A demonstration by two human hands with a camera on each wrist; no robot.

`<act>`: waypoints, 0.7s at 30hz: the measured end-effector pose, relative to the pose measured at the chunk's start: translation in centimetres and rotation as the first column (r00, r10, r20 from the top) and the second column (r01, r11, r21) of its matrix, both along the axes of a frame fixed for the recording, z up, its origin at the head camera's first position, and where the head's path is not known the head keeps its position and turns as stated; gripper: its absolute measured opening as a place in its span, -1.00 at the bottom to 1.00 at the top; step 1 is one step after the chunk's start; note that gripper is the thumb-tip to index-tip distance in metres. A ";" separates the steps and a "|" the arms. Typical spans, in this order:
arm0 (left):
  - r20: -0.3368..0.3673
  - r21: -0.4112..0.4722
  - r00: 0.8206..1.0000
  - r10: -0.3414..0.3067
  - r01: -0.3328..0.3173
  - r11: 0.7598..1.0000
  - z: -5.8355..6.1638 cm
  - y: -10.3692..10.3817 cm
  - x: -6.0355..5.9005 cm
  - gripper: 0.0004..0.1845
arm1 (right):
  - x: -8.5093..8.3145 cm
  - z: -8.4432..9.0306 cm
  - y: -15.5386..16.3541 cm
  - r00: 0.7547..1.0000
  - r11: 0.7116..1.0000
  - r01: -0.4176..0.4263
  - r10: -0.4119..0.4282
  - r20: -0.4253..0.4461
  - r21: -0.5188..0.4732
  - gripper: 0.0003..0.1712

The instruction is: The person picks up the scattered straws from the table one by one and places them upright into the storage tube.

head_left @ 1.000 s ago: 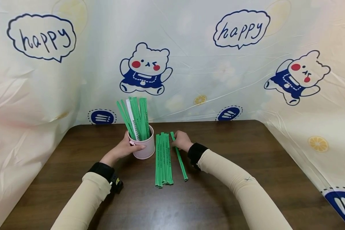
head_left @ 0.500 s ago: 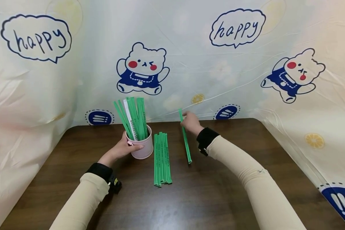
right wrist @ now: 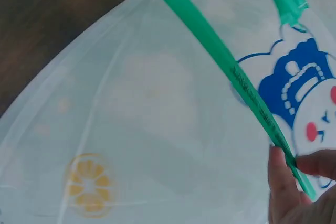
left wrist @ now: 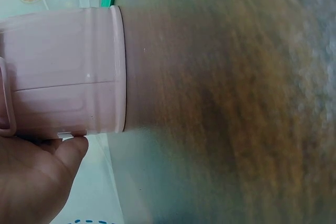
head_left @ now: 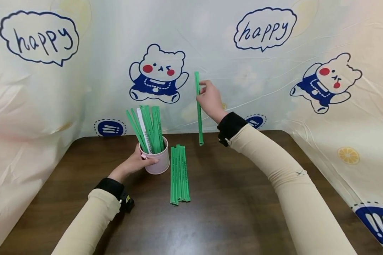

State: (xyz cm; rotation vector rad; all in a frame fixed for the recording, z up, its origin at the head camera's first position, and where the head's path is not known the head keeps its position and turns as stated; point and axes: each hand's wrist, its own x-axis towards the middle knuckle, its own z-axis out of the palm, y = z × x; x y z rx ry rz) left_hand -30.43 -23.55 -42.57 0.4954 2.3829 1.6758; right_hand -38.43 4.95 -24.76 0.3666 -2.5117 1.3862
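Note:
My right hand (head_left: 210,101) pinches one long green wrapped straw (head_left: 199,117) near its top end, holding it upright above the table's far edge. Black print runs along that straw in the right wrist view, where thumb and fingers (right wrist: 282,177) meet on it. With my left hand (head_left: 132,165) I hold a pink metal cup (head_left: 161,163) on the table, thumb across its front; some fingers are hidden behind it. Several green wrapped straws (head_left: 156,129) and a white one (head_left: 142,122) stand in the cup. A row of green wrapped straws (head_left: 179,175) lies just to its right.
The brown table (head_left: 236,198) ends at a pale cloth backdrop (head_left: 217,32) printed with bears and lettering. Cloth also hangs along both sides. The cup stands near the far edge.
My right hand has picked up the single straw from beside the row and raised it, up and away from the table. The left hand and cup stay in place.

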 end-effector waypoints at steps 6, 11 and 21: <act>-0.013 -0.006 1.000 -0.005 0.005 1.000 -0.1 -0.1 -0.1 0.18 | 0.7 1.3 -3.1 0.996 0.992 -0.012 0.000 -0.095 -0.124 -0.42; -0.008 -0.013 1.000 0.004 -0.004 1.000 -0.2 -0.1 -0.1 0.19 | 1.6 1.2 -5.9 0.988 0.978 -0.081 0.054 -0.143 -0.195 -0.44; -0.011 -0.009 1.000 0.010 -0.011 1.000 -0.2 -0.3 -0.1 0.18 | 2.8 -1.7 -9.5 0.974 0.970 -0.185 0.160 -0.159 -0.160 -0.44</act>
